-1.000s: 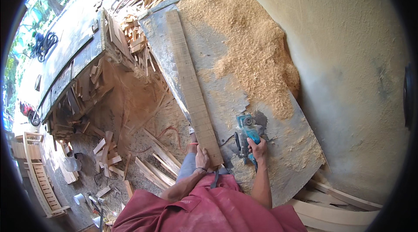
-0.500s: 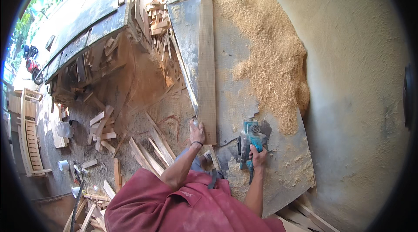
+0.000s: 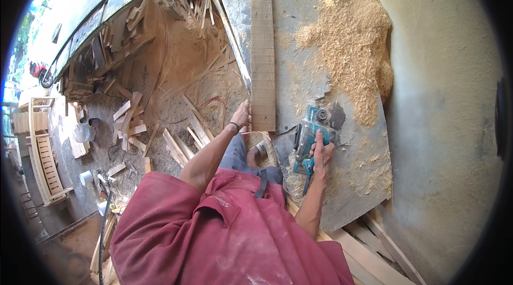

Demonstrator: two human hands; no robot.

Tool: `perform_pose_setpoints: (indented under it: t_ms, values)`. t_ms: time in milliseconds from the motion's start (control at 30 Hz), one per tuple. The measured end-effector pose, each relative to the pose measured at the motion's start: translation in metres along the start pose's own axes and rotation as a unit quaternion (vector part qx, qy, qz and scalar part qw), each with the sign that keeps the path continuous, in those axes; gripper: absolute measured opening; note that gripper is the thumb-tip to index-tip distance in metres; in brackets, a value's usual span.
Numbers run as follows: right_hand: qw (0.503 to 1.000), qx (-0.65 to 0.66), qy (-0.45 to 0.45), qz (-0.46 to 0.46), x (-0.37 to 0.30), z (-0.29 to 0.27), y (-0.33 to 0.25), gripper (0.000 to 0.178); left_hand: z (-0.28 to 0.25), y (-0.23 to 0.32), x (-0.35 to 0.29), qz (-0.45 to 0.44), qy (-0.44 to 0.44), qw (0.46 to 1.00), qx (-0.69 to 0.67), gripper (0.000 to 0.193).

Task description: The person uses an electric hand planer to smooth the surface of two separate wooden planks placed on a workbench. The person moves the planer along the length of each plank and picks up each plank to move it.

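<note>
A long, rough wooden board (image 3: 263, 49) lies lengthwise on the grey worktop (image 3: 355, 199). At its left edge, close to the near end, rests my left hand (image 3: 242, 114), fingers stretched out along the side; the fingertips are partly hidden against the wood. My right hand (image 3: 321, 152) is wrapped round the handle of a teal electric planer (image 3: 309, 132). The planer sits on the worktop to the right of the board's near end, its cord trailing from the rear of the handle.
Wood shavings (image 3: 352, 33) are heaped on the worktop's right side, beside a plastered wall (image 3: 443, 98). Wood offcuts (image 3: 128, 122) litter the floor at left, near another bench (image 3: 115, 4) and a slatted wooden frame (image 3: 45, 156). Planks (image 3: 368, 255) lean at the near right.
The view has tilted, so board, planer and worktop appear higher. My left thumb has come off the board's top and the hand lies along its edge. My right hand still holds the planer.
</note>
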State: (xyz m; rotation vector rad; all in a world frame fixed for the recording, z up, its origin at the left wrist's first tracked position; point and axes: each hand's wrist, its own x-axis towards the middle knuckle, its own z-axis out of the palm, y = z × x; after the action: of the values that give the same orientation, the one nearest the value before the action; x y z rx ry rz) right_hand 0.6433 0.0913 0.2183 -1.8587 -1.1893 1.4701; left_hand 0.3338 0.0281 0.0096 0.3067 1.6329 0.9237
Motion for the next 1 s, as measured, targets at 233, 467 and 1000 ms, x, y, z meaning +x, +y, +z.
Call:
perform_pose_setpoints:
  t_ms: [233, 467, 1000]
  values:
    - [0.997, 0.033, -0.059, -0.045, -0.063, 0.035, 0.011, 0.047, -0.095, -0.084, -0.013, -0.121, 0.051, 0.986, 0.099, 0.048]
    - [0.988, -0.066, -0.092, -0.1, -0.09, 0.066, 0.038, 0.047, -0.229, -0.21, -0.063, -0.069, 0.035, 0.954, 0.288, 0.032]
    - [0.98, -0.124, -0.089, -0.127, -0.088, 0.099, 0.052, 0.05, -0.21, -0.323, -0.184, -0.169, 0.093, 0.939, 0.284, 0.046]
